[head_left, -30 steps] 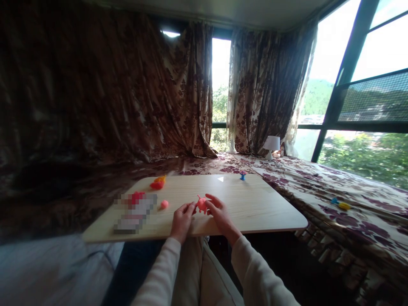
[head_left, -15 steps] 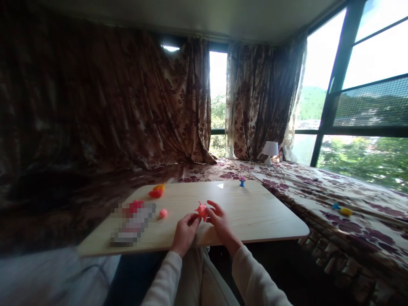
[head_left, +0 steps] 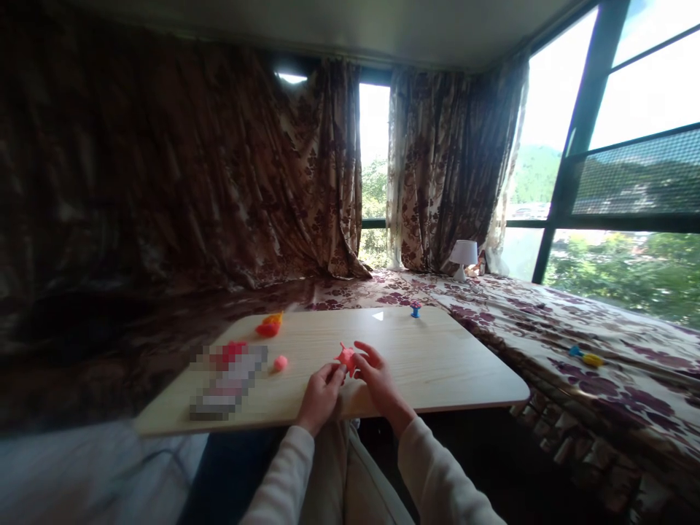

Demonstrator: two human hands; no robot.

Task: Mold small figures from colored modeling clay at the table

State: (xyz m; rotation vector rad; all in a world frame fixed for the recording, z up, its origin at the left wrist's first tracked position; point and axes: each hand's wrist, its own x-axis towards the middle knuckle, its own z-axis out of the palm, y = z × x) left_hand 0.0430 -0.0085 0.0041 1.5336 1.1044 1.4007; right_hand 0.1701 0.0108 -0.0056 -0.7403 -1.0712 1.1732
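Observation:
Over the near edge of the table, both hands pinch a small pink clay figure (head_left: 345, 357) with thin points sticking out of it. My left hand (head_left: 321, 394) holds its lower left side between thumb and fingertips. On the right side, the thumb and bent fingers of my right hand (head_left: 377, 375) grip it, with the index finger raised above. Fingertips cover part of the figure. To the left of my hands a round pink clay ball (head_left: 281, 363) rests on the table.
On the pale wooden table (head_left: 448, 372) sit an orange-red lump (head_left: 269, 325), a red piece (head_left: 232, 352), a blurred-out flat item (head_left: 228, 386) and a small blue and pink figure (head_left: 415, 310). A lamp (head_left: 464, 254) and a blue-yellow object (head_left: 591, 359) are on the flowered cover.
The pink figure has turned slightly between my fingers, and its points sit at a different angle. Both hands stay in nearly the same place.

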